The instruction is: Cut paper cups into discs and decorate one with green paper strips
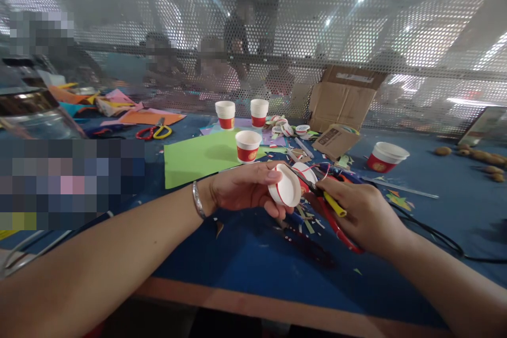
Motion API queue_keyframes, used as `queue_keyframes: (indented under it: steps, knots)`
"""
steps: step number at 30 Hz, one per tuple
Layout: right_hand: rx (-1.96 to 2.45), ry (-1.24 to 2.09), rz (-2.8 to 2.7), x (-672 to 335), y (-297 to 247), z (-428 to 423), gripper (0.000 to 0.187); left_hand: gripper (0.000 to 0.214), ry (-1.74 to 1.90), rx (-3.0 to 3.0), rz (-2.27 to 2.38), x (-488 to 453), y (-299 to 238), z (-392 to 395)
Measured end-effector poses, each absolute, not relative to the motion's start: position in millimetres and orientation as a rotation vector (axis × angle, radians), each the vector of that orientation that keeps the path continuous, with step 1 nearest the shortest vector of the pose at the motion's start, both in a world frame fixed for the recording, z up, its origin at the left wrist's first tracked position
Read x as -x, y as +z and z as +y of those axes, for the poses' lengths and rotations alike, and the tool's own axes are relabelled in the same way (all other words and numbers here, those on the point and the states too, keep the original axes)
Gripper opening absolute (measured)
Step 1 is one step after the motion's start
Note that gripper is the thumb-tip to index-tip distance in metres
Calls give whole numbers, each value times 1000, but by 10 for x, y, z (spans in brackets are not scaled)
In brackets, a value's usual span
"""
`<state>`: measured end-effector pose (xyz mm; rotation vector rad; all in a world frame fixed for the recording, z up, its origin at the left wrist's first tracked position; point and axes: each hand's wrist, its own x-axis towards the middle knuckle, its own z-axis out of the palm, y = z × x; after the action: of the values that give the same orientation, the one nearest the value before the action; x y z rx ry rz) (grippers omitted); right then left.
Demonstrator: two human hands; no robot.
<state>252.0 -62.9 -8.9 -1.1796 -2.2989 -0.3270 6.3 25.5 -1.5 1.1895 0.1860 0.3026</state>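
Note:
My left hand [253, 186] grips a paper cup piece [288, 189], a shallow white base with a red edge facing me. My right hand [358, 208] is closed on scissors [336, 222] with red and yellow handles. Their blades lie against the cup's edge, between the base and another red and white part [304, 173] just behind it. Whether that part is still joined to the base I cannot tell. Beyond my hands, a red and white paper cup [248, 147] stands upright beside a green paper sheet [198, 156].
Two cup stacks [225, 115] stand farther back, near several cut cup rings [287, 128]. A cardboard box [340, 97] leans by the perforated screen. Another cup [386, 157] is at right, second scissors [154, 131] at left. Paper scraps and a black cable [431, 235] lie around.

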Motion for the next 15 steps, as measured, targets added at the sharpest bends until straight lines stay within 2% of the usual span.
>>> queue_keyframes:
  steps: [5, 10, 15]
  knots:
    - [1280, -319, -2339, -2526, -48, -636, 26, 43, 318, -1157, 193, -60, -9, 254]
    - [1266, -320, -2292, -2546, -117, -622, 32, 47, 324, -1181, 201, -76, 5, 224]
    - [1310, -209, -2193, -2474, -69, -634, 15, 43, 315, -1239, 218, -42, 51, 245]
